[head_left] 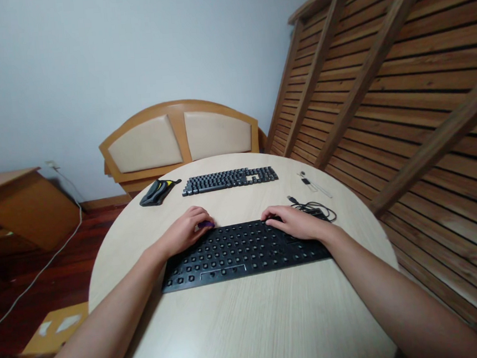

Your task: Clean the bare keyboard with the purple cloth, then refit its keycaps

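Note:
A black keyboard base [236, 251] with its keycaps off lies in front of me on the round table, rows of bare key stems showing. My left hand [188, 228] is closed around a small purple thing [206, 224] at the base's far left edge; most of it is hidden by my fingers, so its kind cannot be told. Over the far right part of the base, my right hand [290, 220] has its fingers curled onto the far edge. Behind the base, removed black keycaps [222, 180] are laid out in keyboard order, with a gap toward the right.
A USB cable [324, 207] lies coiled beside my right hand. Farther right are a wire keycap puller [305, 181] and a thin pale stick [322, 189]. Black-and-yellow gloves [158, 191] sit at the far left of the pale round table [251, 323]. A wooden slatted panel [403, 103] leans at right.

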### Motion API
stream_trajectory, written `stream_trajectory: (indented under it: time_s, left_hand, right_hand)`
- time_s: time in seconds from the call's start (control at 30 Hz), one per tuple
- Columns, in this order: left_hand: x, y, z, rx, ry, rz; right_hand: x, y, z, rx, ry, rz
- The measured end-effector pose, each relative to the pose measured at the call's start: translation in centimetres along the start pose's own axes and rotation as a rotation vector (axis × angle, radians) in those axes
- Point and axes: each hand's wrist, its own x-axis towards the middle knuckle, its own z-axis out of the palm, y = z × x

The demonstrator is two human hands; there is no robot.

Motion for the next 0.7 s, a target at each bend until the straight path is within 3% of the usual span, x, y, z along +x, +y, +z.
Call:
stream_trajectory:
  time_s: [0.17, 0.7]
  left_hand:
    - [0.4, 0.7, -0.2, -0.039, -0.093, 0.032]
    - [1.0, 2.1, -0.6, 0.054, -0.120, 0.054]
  right_hand:
    - [0.0, -0.1, -0.1, -0.004, -0.007, 0.009]
    - [0.0, 0.0, -0.1, -0.005, -0.001, 0.008]
